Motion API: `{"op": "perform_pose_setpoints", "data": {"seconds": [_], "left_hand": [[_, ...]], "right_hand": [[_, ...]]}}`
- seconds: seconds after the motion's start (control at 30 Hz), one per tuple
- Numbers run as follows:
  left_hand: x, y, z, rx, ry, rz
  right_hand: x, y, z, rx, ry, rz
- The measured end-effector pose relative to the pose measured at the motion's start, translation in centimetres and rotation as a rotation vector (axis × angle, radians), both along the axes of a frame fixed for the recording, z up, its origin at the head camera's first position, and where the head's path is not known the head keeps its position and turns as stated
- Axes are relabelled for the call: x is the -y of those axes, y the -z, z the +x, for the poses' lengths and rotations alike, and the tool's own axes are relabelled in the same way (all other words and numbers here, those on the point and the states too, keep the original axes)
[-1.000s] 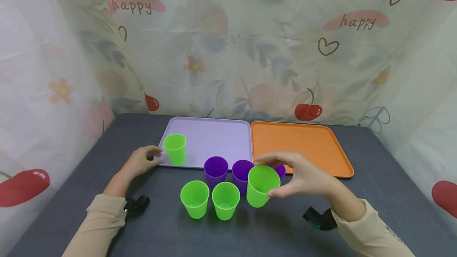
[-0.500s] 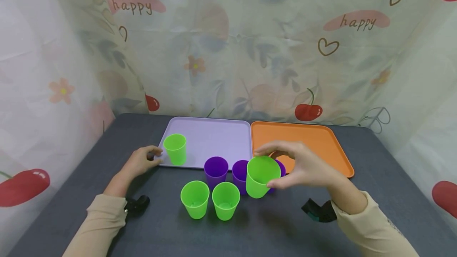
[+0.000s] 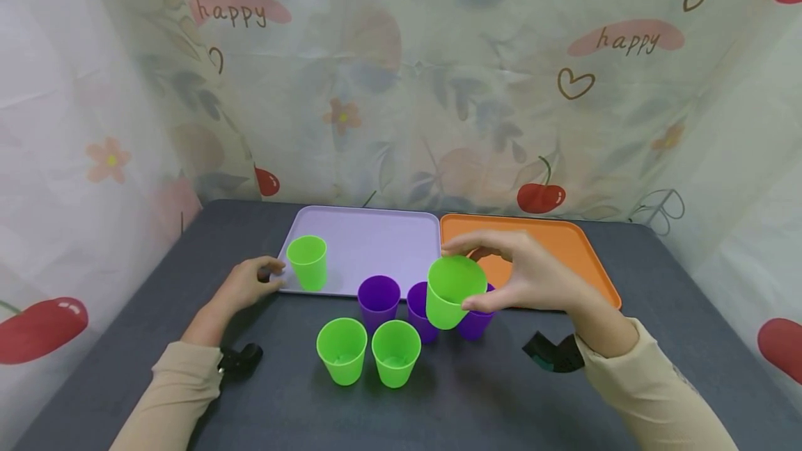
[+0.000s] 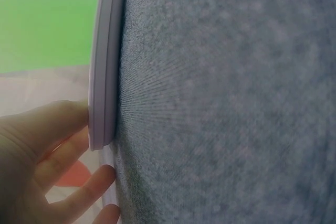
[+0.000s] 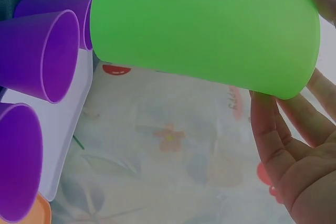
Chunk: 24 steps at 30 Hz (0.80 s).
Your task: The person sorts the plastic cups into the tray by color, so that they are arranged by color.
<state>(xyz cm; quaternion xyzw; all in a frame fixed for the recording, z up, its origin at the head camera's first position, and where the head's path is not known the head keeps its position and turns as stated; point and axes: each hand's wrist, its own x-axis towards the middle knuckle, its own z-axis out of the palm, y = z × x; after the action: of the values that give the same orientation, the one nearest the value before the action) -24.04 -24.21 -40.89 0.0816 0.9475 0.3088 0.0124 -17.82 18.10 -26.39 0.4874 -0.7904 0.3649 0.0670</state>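
Observation:
My right hand (image 3: 532, 273) holds a green cup (image 3: 452, 294) by its rim, thumb on the near side and fingers on the far side. In the head view the cup overlaps the middle purple cup (image 3: 418, 315) and hangs close over the row. Its bottom end points toward the purple cups in the right wrist view. At the lavender tray's (image 3: 370, 246) front left corner, my left hand (image 3: 247, 280) touches the rim with relaxed fingers; its thumb (image 4: 58, 121) lies against the tray edge. Another green cup (image 3: 308, 264) stands upright on that tray, beside the left fingertips.
Two green cups (image 3: 342, 353) stand side by side in front of the purple row. The outer purple cups (image 3: 379, 303) flank the middle one. An orange tray (image 3: 564, 256) adjoins the lavender tray on the right. A printed curtain (image 3: 420, 89) hangs behind the table.
My right hand has lifted the green cup up and away from the table's front, slightly leftward, uncovering more of the right purple cup. My left hand has stayed at the tray corner.

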Motion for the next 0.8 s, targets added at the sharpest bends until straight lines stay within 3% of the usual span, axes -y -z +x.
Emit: {"op": "perform_pose_setpoints", "data": {"seconds": [0.27,0.8], "left_hand": [[0.0,0.1,0.0,0.001,-0.006,0.002],[-0.2,-0.1,0.1,0.003,-0.007,0.000]], "right_hand": [[0.7,-0.4,-1.1,-0.014,0.006,0.002],[2.1,-0.9,-3.0,0.113,0.028,0.034]]}}
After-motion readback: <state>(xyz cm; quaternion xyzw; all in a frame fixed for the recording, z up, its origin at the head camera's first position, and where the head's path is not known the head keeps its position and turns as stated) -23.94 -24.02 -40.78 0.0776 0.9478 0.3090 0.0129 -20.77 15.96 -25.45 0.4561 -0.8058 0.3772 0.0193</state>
